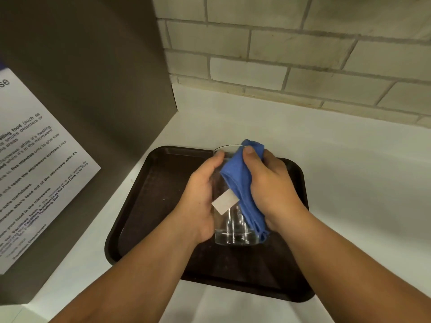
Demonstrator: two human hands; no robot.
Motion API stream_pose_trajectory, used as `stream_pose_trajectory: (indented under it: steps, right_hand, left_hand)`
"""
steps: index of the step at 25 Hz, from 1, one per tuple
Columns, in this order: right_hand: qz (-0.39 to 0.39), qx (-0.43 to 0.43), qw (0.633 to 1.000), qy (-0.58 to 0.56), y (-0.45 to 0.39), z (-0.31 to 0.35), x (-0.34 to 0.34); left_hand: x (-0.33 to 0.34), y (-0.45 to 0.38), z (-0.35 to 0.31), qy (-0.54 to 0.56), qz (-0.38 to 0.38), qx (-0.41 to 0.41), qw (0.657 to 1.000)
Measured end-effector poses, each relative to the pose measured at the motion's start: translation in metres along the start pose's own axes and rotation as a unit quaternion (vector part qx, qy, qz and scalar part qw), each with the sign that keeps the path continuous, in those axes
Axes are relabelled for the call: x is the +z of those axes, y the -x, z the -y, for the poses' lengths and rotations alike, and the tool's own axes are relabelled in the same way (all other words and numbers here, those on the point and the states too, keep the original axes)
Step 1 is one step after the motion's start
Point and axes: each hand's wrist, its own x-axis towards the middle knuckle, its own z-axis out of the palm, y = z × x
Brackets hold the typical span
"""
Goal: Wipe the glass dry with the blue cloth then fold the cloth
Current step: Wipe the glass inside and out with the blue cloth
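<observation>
A clear drinking glass is held above a dark brown tray, its mouth pointing away from me. My left hand grips the glass along its left side. My right hand presses the blue cloth against the right side of the glass, thumb on the cloth near the rim. The cloth drapes along the whole glass down to its thick base, and a white tag sticks out from the cloth's edge.
The tray lies on a white counter. A grey appliance side with a printed paper notice stands close on the left. A pale brick wall runs behind the counter.
</observation>
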Motion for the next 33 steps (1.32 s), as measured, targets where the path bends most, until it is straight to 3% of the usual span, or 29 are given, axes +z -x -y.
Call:
stream_pose_trajectory:
  steps: [4,9,12,15,19,22,26,28,31,33]
  right_hand:
    - [-0.024,-0.028,0.999,0.026,-0.002,-0.001,0.01]
    - [0.043,0.073,0.994,-0.07,0.006,0.01,-0.003]
    - [0.145,-0.029,0.989,0.026,0.04,-0.008,-0.005]
    - [0.112,-0.128,0.981,0.097,0.046,-0.014,-0.007]
    - [0.003,0.013,0.999,0.037,0.012,0.007,-0.014]
    - [-0.022,0.01,1.0,0.002,0.008,0.003,-0.005]
    - [-0.011,-0.014,0.999,0.042,0.004,0.001,0.0]
    - [-0.011,0.038,0.999,0.002,0.0,0.002,-0.005]
    - [0.062,0.115,0.987,-0.09,0.013,-0.004,-0.014]
    - [0.129,0.033,0.99,-0.052,0.034,-0.016,-0.009]
  left_hand:
    - [-0.002,0.004,-0.001,-0.03,-0.063,0.039,0.997]
    - [-0.003,0.002,-0.01,-0.011,-0.086,0.027,0.996]
    - [0.0,-0.005,-0.008,-0.013,-0.123,0.034,0.992]
    - [-0.001,-0.008,-0.001,-0.059,-0.138,0.061,0.987]
    - [0.003,-0.002,0.002,-0.032,-0.037,0.022,0.999]
    - [0.006,-0.002,-0.001,-0.061,-0.047,0.012,0.997]
    - [0.007,0.003,0.004,-0.055,-0.039,0.041,0.997]
    - [0.005,0.002,0.002,-0.038,-0.023,0.032,0.998]
    - [0.0,-0.005,-0.003,-0.009,-0.041,0.015,0.999]
    - [-0.003,-0.011,-0.002,-0.018,-0.077,0.026,0.996]
